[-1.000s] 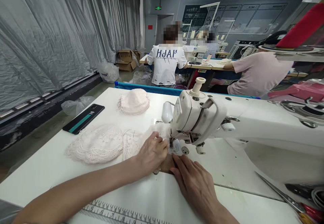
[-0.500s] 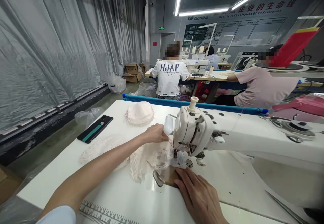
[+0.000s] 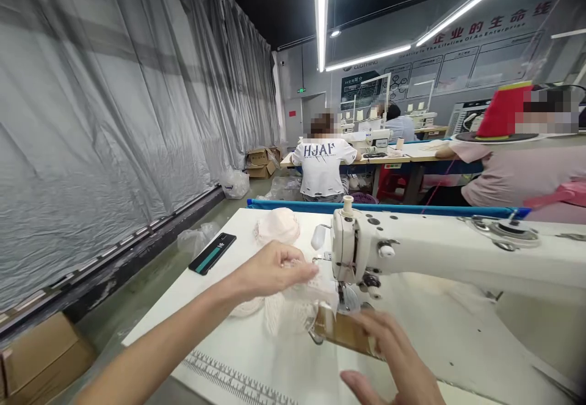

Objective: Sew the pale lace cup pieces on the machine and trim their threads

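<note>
My left hand (image 3: 274, 268) is closed, thumb against fingers, on pale pink lace fabric (image 3: 293, 313), just left of the needle area of a white sewing machine (image 3: 344, 243). The fabric hangs from the hand to the table, its right part reaching beside the presser foot. My right hand (image 3: 394, 356) is partly blurred, its thumb and fingers spread, holding nothing. Its fingertips are over or close to a brown plate (image 3: 343, 329) in front of the needle; whether they touch it I cannot tell. A pale pink fabric pile (image 3: 279, 226) lies behind my left hand.
A phone (image 3: 212, 254) lies on the white table (image 3: 160, 326) at the left. Printed ruler marks (image 3: 238, 380) run along the front. Scissors-like metal blades (image 3: 556, 383) lie at the lower right. Beyond the blue rail (image 3: 389, 208), people sit at other machines. A cardboard box (image 3: 41, 356) stands at lower left.
My left hand has drawn back and turned, lifting lace fabric with it. My right hand has come off the table surface toward the lower right, its fingers spreading. The view has tilted up and left.
</note>
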{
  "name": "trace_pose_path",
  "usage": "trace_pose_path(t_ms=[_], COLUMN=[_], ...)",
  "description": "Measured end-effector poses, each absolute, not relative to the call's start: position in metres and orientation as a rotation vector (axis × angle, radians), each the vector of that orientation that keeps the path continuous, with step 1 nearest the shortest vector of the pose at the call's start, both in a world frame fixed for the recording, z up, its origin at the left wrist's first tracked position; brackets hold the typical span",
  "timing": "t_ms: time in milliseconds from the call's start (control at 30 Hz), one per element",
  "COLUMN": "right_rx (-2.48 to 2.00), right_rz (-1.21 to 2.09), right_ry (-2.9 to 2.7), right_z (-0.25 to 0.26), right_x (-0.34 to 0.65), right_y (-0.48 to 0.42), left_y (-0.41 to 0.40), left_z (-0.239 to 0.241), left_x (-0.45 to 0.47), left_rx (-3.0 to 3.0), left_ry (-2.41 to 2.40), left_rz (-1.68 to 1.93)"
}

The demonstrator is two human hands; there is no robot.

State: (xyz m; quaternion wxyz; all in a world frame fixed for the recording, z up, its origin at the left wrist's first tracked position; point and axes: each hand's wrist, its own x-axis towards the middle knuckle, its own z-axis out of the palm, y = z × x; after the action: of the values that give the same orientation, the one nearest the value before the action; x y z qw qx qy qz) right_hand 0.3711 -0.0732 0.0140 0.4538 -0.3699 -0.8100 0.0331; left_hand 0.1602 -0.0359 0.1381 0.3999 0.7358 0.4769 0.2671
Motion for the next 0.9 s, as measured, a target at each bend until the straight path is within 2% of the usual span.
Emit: trace_pose_path(t_ms=[133, 333, 500, 667, 900], right_rx=[-0.884, -0.928, -0.879, -0.822, -0.926], right_rz=[0.225, 1.057, 1.493, 1.586, 1.572], right_ry=[-1.897, -1.967, -1.862, -1.773, -1.766], right_z=[0.036, 0.033, 0.018, 0.009, 0.011], right_x=[0.359, 0.381, 0.4, 0.403, 0.395], right_y=[-0.088, -0.098, -0.107, -0.109, -0.113], left_y=[-0.066, -0.081, -0.095, -0.1, -0.106], left_z=[0.125, 0.08, 0.034, 0.011, 0.007], left_x=[0.178, 0.18, 0.181, 0.183, 0.188], left_rx=[1.843, 1.453, 1.229, 1.119, 1.084], left_ry=[1.135, 1.019, 0.969, 0.943, 0.901], left_rz=[0.609, 0.664, 0.65, 0.609, 0.641])
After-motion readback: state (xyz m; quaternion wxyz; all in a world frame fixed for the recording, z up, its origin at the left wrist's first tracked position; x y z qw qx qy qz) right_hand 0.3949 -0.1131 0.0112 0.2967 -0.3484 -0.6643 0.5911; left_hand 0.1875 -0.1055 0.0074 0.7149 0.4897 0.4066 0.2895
